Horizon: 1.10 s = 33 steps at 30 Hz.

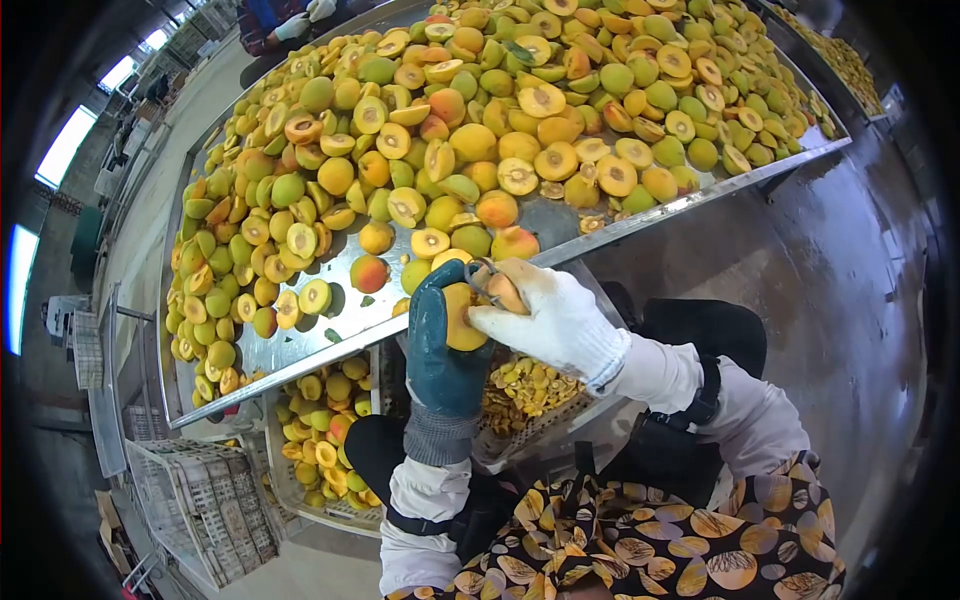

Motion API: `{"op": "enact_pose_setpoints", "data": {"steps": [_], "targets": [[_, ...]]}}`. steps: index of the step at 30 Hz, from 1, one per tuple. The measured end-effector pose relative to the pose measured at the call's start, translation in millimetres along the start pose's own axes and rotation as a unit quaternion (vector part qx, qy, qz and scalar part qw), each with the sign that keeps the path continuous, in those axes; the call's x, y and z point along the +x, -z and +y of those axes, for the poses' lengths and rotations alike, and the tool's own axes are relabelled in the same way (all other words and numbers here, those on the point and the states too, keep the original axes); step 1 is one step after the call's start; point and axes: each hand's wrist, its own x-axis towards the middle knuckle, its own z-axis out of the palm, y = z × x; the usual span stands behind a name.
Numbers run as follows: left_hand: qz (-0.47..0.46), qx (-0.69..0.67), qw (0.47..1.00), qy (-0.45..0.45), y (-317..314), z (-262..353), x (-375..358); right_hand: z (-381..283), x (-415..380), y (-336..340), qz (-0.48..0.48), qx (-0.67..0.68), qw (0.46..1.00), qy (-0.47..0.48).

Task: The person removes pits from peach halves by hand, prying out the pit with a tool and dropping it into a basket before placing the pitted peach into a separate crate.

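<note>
My left hand [443, 345], in a dark green coated glove, is closed around a yellow peach half [463, 318] in front of the table edge. My right hand [550, 320] wears a white knit glove. Its fingers are closed on a small looped metal tool [480, 268], held against the peach half. The tool's handle is hidden in the grip. Just beyond my hands, halved and whole peaches [430, 242] lie on the metal table [560, 215], many cut faces showing a brown pit.
Below the table edge, a crate [287, 480] holds peach halves, and a container under my hands holds small yellow pieces [525, 390]. White plastic crates [215, 500] stand at lower left. Across the table is another person's gloved hand [293, 27]. Another fruit-laden table [835, 60] stands at upper right.
</note>
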Motion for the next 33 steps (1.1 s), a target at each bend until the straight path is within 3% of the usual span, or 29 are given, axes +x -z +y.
{"op": "enact_pose_setpoints", "data": {"steps": [2, 5, 7, 8, 10, 12, 13, 14, 18, 20, 25, 29, 33], "targets": [[-0.022, 0.050, 0.998, 0.026, -3, 13, 5, 0, -3, -2, 0.023, -0.036, 0.999, 0.022], [0.072, -0.109, 0.974, 0.183, -19, 28, 5, 4, -5, -9, 0.043, -0.046, 0.997, 0.051], [0.083, -0.119, 0.965, 0.217, -20, 33, 6, 5, -6, -13, 0.056, -0.052, 0.994, 0.073], [0.061, -0.066, 0.977, 0.195, -19, 31, 4, 5, -3, -10, -0.007, -0.018, 0.998, 0.052], [0.061, -0.138, 0.965, 0.215, -18, 16, -2, 2, 4, 2, -0.128, 0.052, 0.990, 0.008], [0.091, -0.312, 0.908, 0.264, -18, -4, -9, -10, 1, 15, -0.235, 0.090, 0.968, -0.014], [0.092, -0.326, 0.904, 0.262, -14, -3, -7, -18, 8, 27, -0.307, 0.036, 0.947, -0.086], [0.099, -0.339, 0.898, 0.263, -10, -3, -6, -25, 10, 32, -0.313, 0.062, 0.932, -0.172], [0.147, -0.409, 0.857, 0.276, -7, -1, -4, -6, -2, 14, -0.208, 0.000, 0.977, -0.054], [0.153, -0.396, 0.862, 0.276, -10, -1, -3, -9, -6, 9, -0.175, -0.035, 0.983, -0.030], [0.129, -0.138, 0.961, 0.203, -17, 12, 2, -13, -12, 1, -0.127, -0.092, 0.988, -0.011], [0.183, -0.244, 0.906, 0.295, -16, 36, 11, -7, -17, -7, -0.099, -0.084, 0.991, 0.039], [0.212, -0.221, 0.912, 0.274, -22, 44, 11, -8, -16, -8, -0.125, -0.022, 0.992, 0.014]]}}
